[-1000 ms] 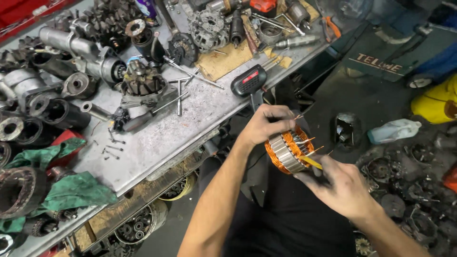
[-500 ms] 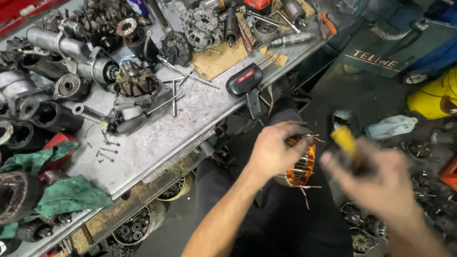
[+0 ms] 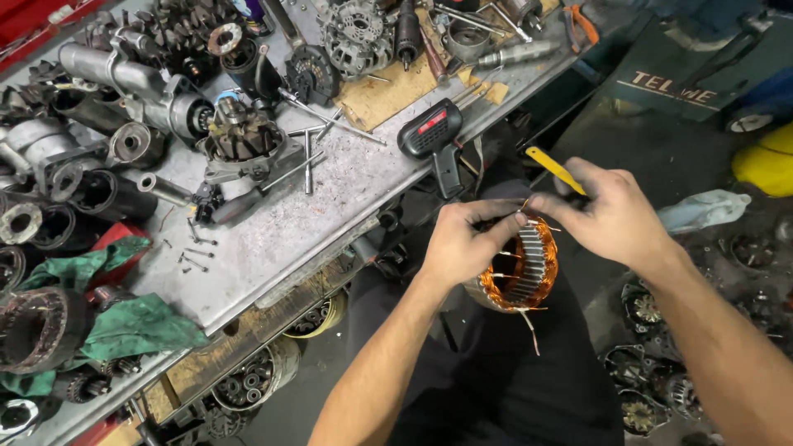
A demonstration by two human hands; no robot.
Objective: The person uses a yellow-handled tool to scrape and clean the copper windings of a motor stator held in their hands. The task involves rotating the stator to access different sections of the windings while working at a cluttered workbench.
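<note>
While a copper-wound stator ring (image 3: 522,266) is held over the lap, it is gripped at its near rim by the left hand (image 3: 464,239), fingers closed on it. The ring is stood on edge, its opening turned sideways. The right hand (image 3: 615,216) is pinched on its upper windings and is closed around a yellow-handled tool (image 3: 555,170) pointing up-left. Farther off, a black soldering gun (image 3: 436,140) with a red label is laid on the grey workbench (image 3: 273,239). Beyond, a dark sign with pale lettering (image 3: 669,87) is seen at upper right.

A scuffed grey metal desk (image 3: 273,231) carries starter motors (image 3: 124,83), an alternator housing (image 3: 244,149), a black soldering gun (image 3: 434,136) at its edge, loose screws (image 3: 190,252), green rags (image 3: 136,326) and a cardboard scrap (image 3: 384,91).
</note>
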